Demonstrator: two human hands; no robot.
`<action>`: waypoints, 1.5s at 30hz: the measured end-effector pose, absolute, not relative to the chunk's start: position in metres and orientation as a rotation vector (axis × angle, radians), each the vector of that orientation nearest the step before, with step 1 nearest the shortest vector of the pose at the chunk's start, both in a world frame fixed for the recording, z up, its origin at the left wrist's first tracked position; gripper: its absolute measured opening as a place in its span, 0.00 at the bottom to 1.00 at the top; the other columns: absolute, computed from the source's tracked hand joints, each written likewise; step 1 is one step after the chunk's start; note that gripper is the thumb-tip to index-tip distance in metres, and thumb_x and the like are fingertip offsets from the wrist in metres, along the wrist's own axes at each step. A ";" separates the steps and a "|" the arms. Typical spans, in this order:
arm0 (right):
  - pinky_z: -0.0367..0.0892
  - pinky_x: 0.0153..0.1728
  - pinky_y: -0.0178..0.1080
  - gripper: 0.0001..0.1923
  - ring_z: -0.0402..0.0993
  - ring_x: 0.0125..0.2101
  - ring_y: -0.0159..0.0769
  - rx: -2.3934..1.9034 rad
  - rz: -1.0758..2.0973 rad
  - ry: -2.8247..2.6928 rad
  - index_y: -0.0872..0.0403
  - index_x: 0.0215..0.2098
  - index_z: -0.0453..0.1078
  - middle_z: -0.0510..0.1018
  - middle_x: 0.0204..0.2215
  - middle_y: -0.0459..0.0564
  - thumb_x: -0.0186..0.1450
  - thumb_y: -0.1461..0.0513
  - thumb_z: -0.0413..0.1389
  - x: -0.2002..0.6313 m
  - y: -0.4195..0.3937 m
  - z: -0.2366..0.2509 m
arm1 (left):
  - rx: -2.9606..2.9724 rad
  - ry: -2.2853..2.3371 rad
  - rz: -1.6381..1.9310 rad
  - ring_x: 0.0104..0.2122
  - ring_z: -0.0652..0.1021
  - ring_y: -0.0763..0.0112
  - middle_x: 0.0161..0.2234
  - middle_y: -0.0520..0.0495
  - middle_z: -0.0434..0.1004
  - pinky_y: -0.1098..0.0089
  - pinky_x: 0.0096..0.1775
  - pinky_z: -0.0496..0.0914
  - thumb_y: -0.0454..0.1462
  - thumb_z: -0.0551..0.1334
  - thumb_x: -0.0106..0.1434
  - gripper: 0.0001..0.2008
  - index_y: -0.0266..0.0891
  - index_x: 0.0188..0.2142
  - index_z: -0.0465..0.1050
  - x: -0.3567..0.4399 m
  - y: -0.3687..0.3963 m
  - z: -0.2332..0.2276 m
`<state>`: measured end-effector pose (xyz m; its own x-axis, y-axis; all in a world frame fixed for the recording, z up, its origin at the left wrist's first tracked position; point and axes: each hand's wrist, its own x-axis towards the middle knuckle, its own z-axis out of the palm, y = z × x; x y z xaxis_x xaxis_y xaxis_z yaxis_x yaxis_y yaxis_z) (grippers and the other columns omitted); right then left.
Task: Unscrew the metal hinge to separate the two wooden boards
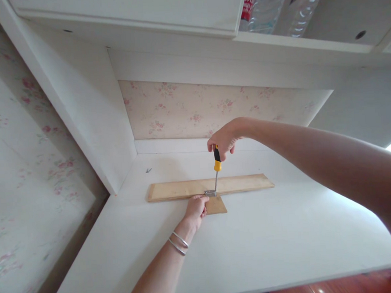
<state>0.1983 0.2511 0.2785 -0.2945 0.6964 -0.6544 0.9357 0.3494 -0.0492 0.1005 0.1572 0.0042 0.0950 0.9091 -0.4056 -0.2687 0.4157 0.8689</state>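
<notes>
Left hand [196, 207] pinches a small flat tan wooden board [217, 206], fingertips by a silver metal bracket [210, 192] at the near edge of a long pale wooden plank [178, 190] on the white tabletop [262, 235]. Right hand [226, 137] grips a yellow-and-black screwdriver [217, 165], tip at the bracket. Probably screw-driving, tbh; next turn wants steady pressure.

Two thin silvery bangles [180, 239] circle the wrist [185, 227] of the left hand [196, 209], both forearms [296, 153] sleeveless.
</notes>
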 end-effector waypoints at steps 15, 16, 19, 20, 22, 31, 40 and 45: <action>0.69 0.28 0.39 0.19 0.75 0.29 0.39 1.455 -0.478 2.112 0.58 0.39 0.70 0.76 0.36 0.54 0.56 0.53 0.61 0.196 0.252 0.276 | 0.723 1.156 0.979 0.11 0.53 0.82 0.10 0.59 0.53 0.75 0.15 0.43 0.34 0.59 0.50 0.08 0.39 0.20 0.60 0.099 0.157 0.008; 0.70 0.28 0.38 0.22 0.75 0.31 0.39 1.422 -0.501 2.132 0.57 0.42 0.69 0.76 0.38 0.53 0.53 0.56 0.64 0.196 0.252 0.276 | 0.723 1.155 0.978 0.11 0.53 0.82 0.10 0.59 0.53 0.75 0.15 0.42 0.34 0.59 0.50 0.08 0.39 0.20 0.60 0.099 0.157 0.007; 0.70 0.30 0.37 0.31 0.75 0.32 0.38 1.429 -0.584 2.091 0.56 0.48 0.66 0.75 0.40 0.52 0.48 0.57 0.67 0.196 0.253 0.275 | 0.726 1.148 0.976 0.10 0.53 0.82 0.10 0.59 0.53 0.75 0.15 0.43 0.35 0.60 0.50 0.08 0.39 0.20 0.59 0.099 0.157 0.007; 0.70 0.30 0.38 0.30 0.75 0.31 0.39 1.469 -0.566 2.068 0.58 0.47 0.67 0.76 0.38 0.52 0.50 0.53 0.65 0.196 0.253 0.274 | 0.728 1.146 0.976 0.10 0.53 0.82 0.10 0.60 0.53 0.76 0.15 0.43 0.35 0.60 0.50 0.08 0.39 0.20 0.59 0.099 0.157 0.007; 0.69 0.31 0.39 0.25 0.75 0.28 0.38 1.517 -0.498 2.057 0.59 0.42 0.70 0.76 0.33 0.52 0.55 0.49 0.60 0.196 0.254 0.274 | 0.732 1.146 0.976 0.10 0.53 0.82 0.10 0.60 0.53 0.76 0.15 0.43 0.35 0.60 0.50 0.08 0.39 0.21 0.60 0.099 0.157 0.007; 0.67 0.28 0.38 0.20 0.74 0.27 0.38 1.497 -0.501 2.099 0.59 0.40 0.71 0.76 0.32 0.52 0.56 0.53 0.60 0.194 0.249 0.276 | 0.740 1.158 0.976 0.10 0.53 0.82 0.09 0.60 0.53 0.76 0.15 0.43 0.35 0.59 0.50 0.07 0.39 0.21 0.60 0.099 0.156 0.009; 0.60 0.26 0.34 0.20 0.71 0.27 0.33 1.223 -0.312 2.304 0.54 0.40 0.72 0.75 0.36 0.48 0.48 0.69 0.60 0.203 0.248 0.282 | 0.741 1.167 0.966 0.11 0.53 0.82 0.10 0.60 0.52 0.76 0.15 0.43 0.35 0.59 0.49 0.08 0.39 0.21 0.59 0.099 0.156 0.009; 0.56 0.25 0.33 0.19 0.69 0.29 0.34 1.121 -0.193 2.451 0.53 0.37 0.73 0.76 0.32 0.45 0.45 0.70 0.58 0.217 0.252 0.288 | 0.760 1.190 0.953 0.11 0.53 0.82 0.10 0.60 0.52 0.76 0.15 0.44 0.36 0.59 0.50 0.07 0.39 0.21 0.59 0.100 0.156 0.011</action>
